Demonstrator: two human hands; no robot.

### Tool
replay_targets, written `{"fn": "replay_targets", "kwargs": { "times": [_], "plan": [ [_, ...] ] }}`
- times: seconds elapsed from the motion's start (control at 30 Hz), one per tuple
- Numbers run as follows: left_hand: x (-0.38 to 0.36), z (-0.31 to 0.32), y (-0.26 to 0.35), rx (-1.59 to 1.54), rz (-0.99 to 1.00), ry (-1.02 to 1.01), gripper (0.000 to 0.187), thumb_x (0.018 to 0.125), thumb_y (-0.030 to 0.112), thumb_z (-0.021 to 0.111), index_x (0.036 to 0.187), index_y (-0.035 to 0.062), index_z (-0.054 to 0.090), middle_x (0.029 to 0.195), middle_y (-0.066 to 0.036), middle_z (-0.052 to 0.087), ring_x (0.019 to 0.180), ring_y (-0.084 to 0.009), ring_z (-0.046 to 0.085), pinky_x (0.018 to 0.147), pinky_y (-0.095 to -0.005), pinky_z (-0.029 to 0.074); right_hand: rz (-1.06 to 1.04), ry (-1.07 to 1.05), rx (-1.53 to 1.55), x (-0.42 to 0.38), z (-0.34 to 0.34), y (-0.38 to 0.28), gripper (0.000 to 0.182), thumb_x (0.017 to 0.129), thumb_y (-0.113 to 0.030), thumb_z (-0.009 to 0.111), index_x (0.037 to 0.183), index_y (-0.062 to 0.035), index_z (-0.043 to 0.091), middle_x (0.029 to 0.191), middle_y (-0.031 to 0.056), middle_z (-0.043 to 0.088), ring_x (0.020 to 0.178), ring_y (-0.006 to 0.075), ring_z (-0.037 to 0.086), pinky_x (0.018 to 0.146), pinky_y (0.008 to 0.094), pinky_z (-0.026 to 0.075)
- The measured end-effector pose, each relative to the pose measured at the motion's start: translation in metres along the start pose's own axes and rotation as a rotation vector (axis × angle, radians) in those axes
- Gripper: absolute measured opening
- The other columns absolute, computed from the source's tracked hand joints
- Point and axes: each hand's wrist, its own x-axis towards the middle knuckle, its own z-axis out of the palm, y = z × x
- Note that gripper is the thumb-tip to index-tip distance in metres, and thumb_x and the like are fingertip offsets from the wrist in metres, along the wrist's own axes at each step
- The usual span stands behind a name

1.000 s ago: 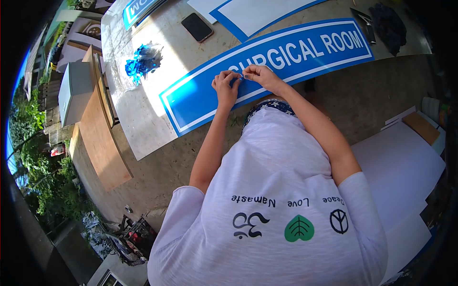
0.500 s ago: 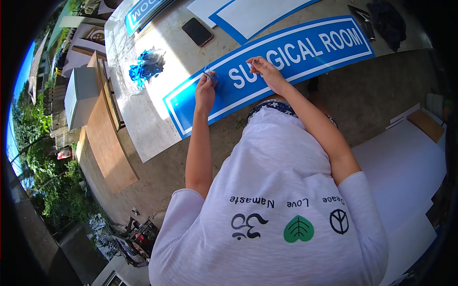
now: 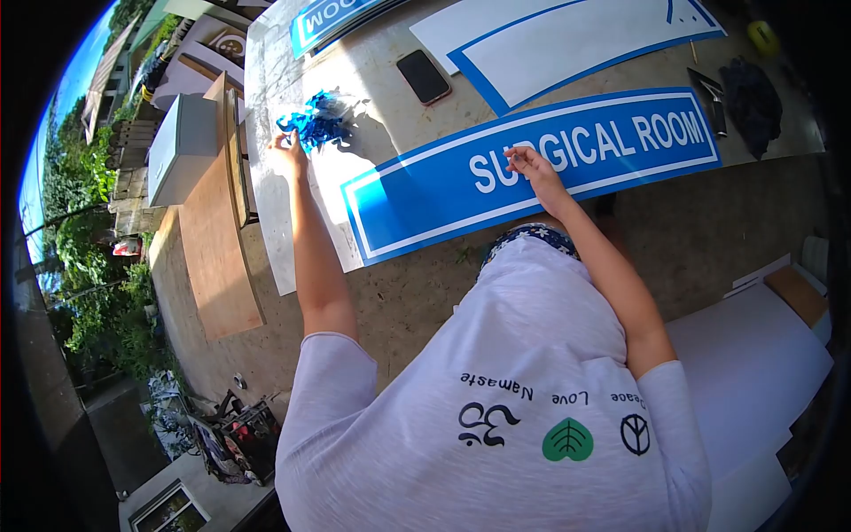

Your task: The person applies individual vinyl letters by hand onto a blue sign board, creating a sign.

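Observation:
A blue sign (image 3: pixel 417 201) with a white border and the white words SURGICAL ROOM lies along the near edge of the table. My left hand (image 3: pixel 290 156) is stretched out to the left, at the edge of a crumpled pile of blue scraps (image 3: pixel 319 124). Its thumb and fingers look apart, with the scraps at their tips. Over the sign's lettering is my right hand (image 3: pixel 537 175), fingers bent together around something small and dark, too small to name. It covers part of the letter R.
A black phone (image 3: pixel 424 77) lies behind the sign. More signs (image 3: pixel 341 19) are stacked at the back, beside a white panel with blue edges (image 3: pixel 550 58). A dark bundle (image 3: pixel 752 106) sits at the right end. Large white sheets (image 3: pixel 745 363) stand behind me on the right.
My left hand has moved from above the sign, where it pinched a thin blue strip, leftward to the scrap pile. My right hand stays over the lettering. The camera view has shifted.

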Motion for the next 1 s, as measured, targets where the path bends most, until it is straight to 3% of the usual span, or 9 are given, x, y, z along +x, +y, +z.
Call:
{"fn": "replay_targets", "kwargs": {
  "times": [0.07,0.17,0.27,0.43,0.5,0.57,0.67,0.83,1.0],
  "plan": [
    [0.014,0.005,-0.004,0.019,0.022,0.012,0.029,0.076,0.036,0.077,0.092,0.0121,0.073,0.099,-0.014,0.064,0.093,-0.0323,0.059,0.088,-0.039,0.045,-0.002,0.006,-0.007,-0.001,0.001,-0.001,0.029,0.098,-0.033,0.053,0.114,-0.0094,0.058,0.104,-0.0001,0.057,0.1,0.0111,0.053,0.095,0.0245,0.037],
    [0.02,0.012,0.0,0.251,0.023,-0.053,0.026,0.073,0.036,0.078,0.095,0.0232,0.074,0.111,-0.011,0.061,0.107,-0.0335,0.054,0.096,-0.0425,0.041,0.021,0.029,-0.044,-0.001,0.001,-0.003,0.028,0.099,-0.031,0.053,0.115,-0.0092,0.058,0.104,0.0005,0.058,0.1,0.0112,0.053,0.095,0.0238,0.036],
    [0.023,0.025,-0.009,0.299,-0.12,-0.162,0.032,0.073,0.029,0.077,0.104,0.0327,0.068,0.127,-0.006,0.05,0.121,-0.0328,0.042,0.097,-0.0543,0.038,0.016,0.024,-0.06,-0.001,0.001,-0.001,0.027,0.099,-0.03,0.053,0.115,-0.0091,0.058,0.104,0.0009,0.059,0.1,0.0111,0.054,0.095,0.0237,0.037],
    [0.026,0.043,-0.024,0.3,-0.192,-0.181,0.039,0.074,0.029,0.078,0.112,0.0317,0.065,0.13,-0.007,0.049,0.123,-0.0334,0.041,0.097,-0.0543,0.039,0.012,0.03,-0.124,-0.001,0.002,0.0,0.027,0.099,-0.028,0.052,0.116,-0.0083,0.058,0.105,0.0012,0.059,0.099,0.011,0.056,0.094,0.0243,0.039],
    [0.021,0.041,-0.02,0.281,-0.203,-0.142,0.047,0.073,0.035,0.079,0.117,0.0301,0.064,0.127,-0.015,0.054,0.123,-0.0377,0.043,0.102,-0.0539,0.035,0.016,0.032,-0.126,-0.001,0.002,0.0,0.026,0.099,-0.028,0.052,0.116,-0.0082,0.058,0.105,0.0014,0.059,0.099,0.011,0.056,0.094,0.024,0.039],
    [0.024,0.048,-0.029,0.303,-0.236,-0.163,0.061,0.072,0.037,0.08,0.128,0.0287,0.056,0.124,-0.012,0.058,0.126,-0.0331,0.042,0.104,-0.0513,0.032,0.023,0.031,-0.128,-0.002,0.003,0.0,0.026,0.099,-0.027,0.052,0.116,-0.0081,0.058,0.105,0.0015,0.059,0.099,0.011,0.056,0.094,0.0237,0.039],
    [0.032,0.063,-0.058,0.183,-0.118,-0.135,0.088,0.067,0.042,0.082,0.142,0.0364,0.037,0.135,-0.01,0.044,0.124,-0.0362,0.04,0.098,-0.0586,0.037,0.026,0.028,-0.132,-0.004,0.005,-0.007,0.026,0.099,-0.026,0.052,0.116,-0.0079,0.058,0.104,0.0016,0.059,0.099,0.0107,0.056,0.094,0.023,0.039],
    [-0.017,-0.007,-0.016,-0.337,-0.049,-0.004,0.084,0.07,0.023,0.078,0.14,0.0036,0.037,0.123,-0.016,0.053,0.116,-0.0337,0.047,0.101,-0.0438,0.036,0.027,0.058,-0.085,-0.002,0.004,-0.004,0.026,0.1,-0.027,0.052,0.116,-0.0067,0.057,0.105,0.0031,0.059,0.103,0.0126,0.056,0.098,0.0251,0.039],
    [-0.077,-0.023,-0.08,0.085,-0.129,0.108,0.072,0.079,0.024,0.073,0.136,0.0058,0.034,0.123,-0.013,0.049,0.116,-0.034,0.043,0.1,-0.0515,0.031,0.04,0.083,0.066,0.002,-0.002,0.002,0.023,0.1,-0.023,0.051,0.116,-0.0077,0.058,0.11,0.0044,0.06,0.103,0.0134,0.057,0.098,0.0261,0.04]
  ]
}}
